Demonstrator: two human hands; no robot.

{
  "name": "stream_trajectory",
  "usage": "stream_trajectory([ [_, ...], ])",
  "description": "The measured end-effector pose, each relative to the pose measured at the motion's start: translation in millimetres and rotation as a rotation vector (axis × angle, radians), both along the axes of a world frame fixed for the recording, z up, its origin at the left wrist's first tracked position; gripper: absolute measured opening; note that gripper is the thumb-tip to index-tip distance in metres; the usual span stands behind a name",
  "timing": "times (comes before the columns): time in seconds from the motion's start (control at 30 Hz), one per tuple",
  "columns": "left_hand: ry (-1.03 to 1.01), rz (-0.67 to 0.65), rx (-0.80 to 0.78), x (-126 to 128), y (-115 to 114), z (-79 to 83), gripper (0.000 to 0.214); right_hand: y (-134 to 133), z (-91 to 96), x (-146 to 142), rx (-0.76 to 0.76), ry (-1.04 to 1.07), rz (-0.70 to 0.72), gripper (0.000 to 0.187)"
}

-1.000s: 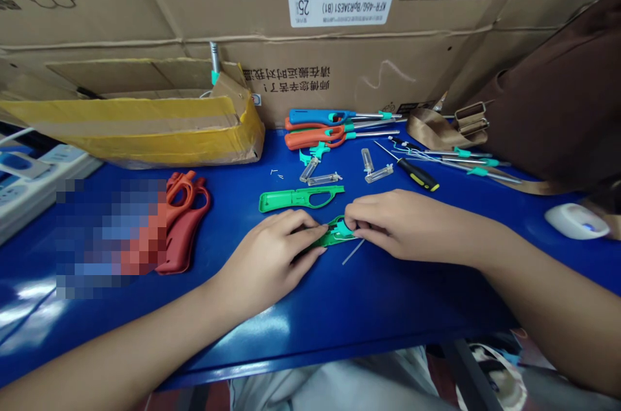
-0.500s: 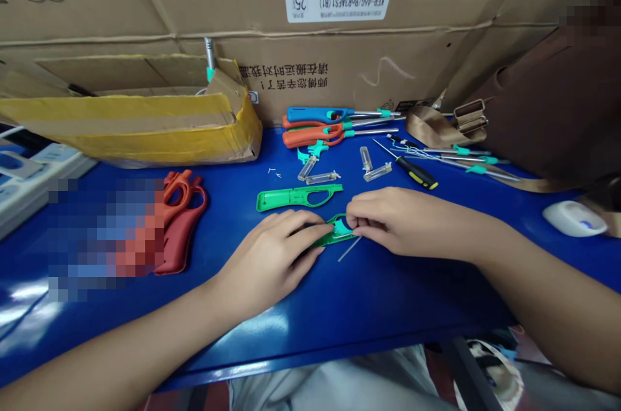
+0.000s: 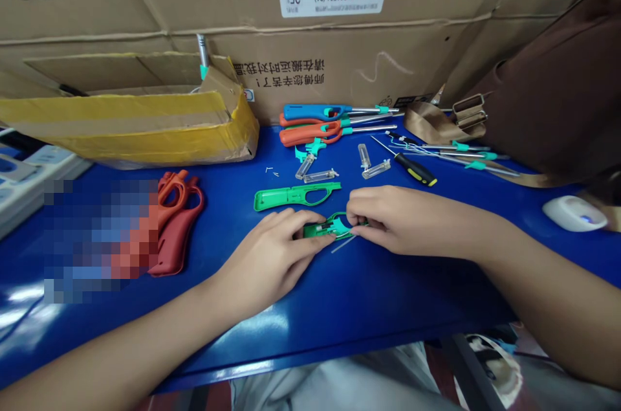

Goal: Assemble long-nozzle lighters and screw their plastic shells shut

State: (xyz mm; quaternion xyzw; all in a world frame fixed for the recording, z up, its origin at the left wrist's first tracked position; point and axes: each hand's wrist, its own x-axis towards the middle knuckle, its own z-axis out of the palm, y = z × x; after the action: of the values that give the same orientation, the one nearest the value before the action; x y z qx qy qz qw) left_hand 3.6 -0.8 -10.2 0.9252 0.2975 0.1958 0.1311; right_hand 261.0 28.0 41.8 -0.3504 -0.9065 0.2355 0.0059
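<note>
A green lighter casing half (image 3: 314, 230), with a turquoise trigger (image 3: 339, 225) and other small parts inside, lies on the blue table. My left hand (image 3: 274, 249) grips its left end, thumb along the near edge and fingers over the far one. At the casing's right end, the fingertips of my right hand (image 3: 383, 220) are pinched together on a thin clear tube (image 3: 343, 243), which slants out to the lower left. These fingers hide the casing's tip. Just behind lies the matching green casing half (image 3: 295, 196), its hollow side up.
Behind are clear fuel tanks (image 3: 320, 176), turquoise triggers (image 3: 310, 149), assembled lighters (image 3: 310, 134), a screwdriver (image 3: 414, 169) and metal lighter tubes (image 3: 466, 155). Red casing parts (image 3: 177, 236) lie left, near a yellow-taped carton (image 3: 194, 133). A white mouse-shaped object (image 3: 575, 213) sits right.
My left thumb has shifted along the casing's near edge, and more of the casing's inside shows. The clear tube now lies flatter and closer to the casing. My right hand stays pinched.
</note>
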Motion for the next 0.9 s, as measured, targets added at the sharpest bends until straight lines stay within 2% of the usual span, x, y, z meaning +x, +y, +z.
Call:
stream_trajectory([
  [0.4,-0.009,-0.015,0.000,-0.9,0.4,2.1,0.036,0.8,0.3,-2.8,0.035,-0.037,0.049,0.022],
  [0.57,-0.006,-0.015,0.002,-1.4,0.6,1.4,0.036,2.2,-2.4,-1.0,0.043,0.012,0.083,0.018],
  [0.8,0.001,-0.014,0.010,-1.6,0.9,1.8,0.036,10.8,-8.8,0.1,-0.087,0.115,-0.045,0.016],
  [0.9,-0.001,-0.018,0.014,-1.2,0.7,2.4,0.036,11.5,-7.2,0.8,-0.094,0.119,-0.032,0.014],
])
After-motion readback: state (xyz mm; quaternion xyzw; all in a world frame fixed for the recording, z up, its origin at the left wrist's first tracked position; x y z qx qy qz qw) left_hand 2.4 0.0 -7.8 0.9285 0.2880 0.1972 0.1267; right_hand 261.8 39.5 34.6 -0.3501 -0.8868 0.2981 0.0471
